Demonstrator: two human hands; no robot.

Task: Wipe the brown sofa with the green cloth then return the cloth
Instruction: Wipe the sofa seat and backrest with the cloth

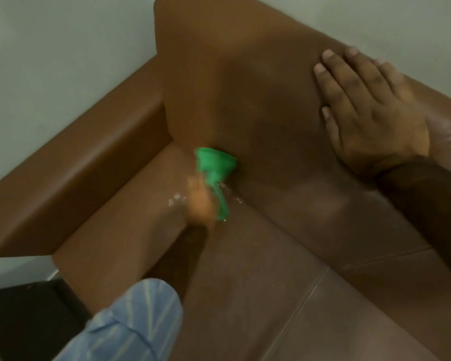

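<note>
A: What does the left hand point(202, 201) have hold of?

B: The green cloth point(215, 165). The hand sits at the centre of the frame, blurred, closed around the lower end of the cloth. The bunched upper part of the cloth presses into the crease where the backrest meets the seat of the brown sofa point(258, 105). A thin tail of cloth trails down just right of the hand.

A: How tight is that grip?

B: I cannot make out single fingers through the blur. It reads as a fist around the fabric. A striped blue sleeve point(130, 324) covers the arm at the lower left.

A: And the right hand point(370, 115)?

B: Flat and fully open at the upper right, palm down on the top of the backrest, fingers spread and pointing to the upper left. It holds nothing.

A: Anything on the seat?

B: Small bright droplets point(176, 199) glint just left of the left hand, and a few more lie to its right along the crease.

A: Where are the edges?

B: The armrest point(71, 178) runs diagonally across the left, ending at the corner beside the cloth. A pale wall point(50, 61) lies behind it. The seat opens wide toward the lower right, bare apart from its seams.
</note>
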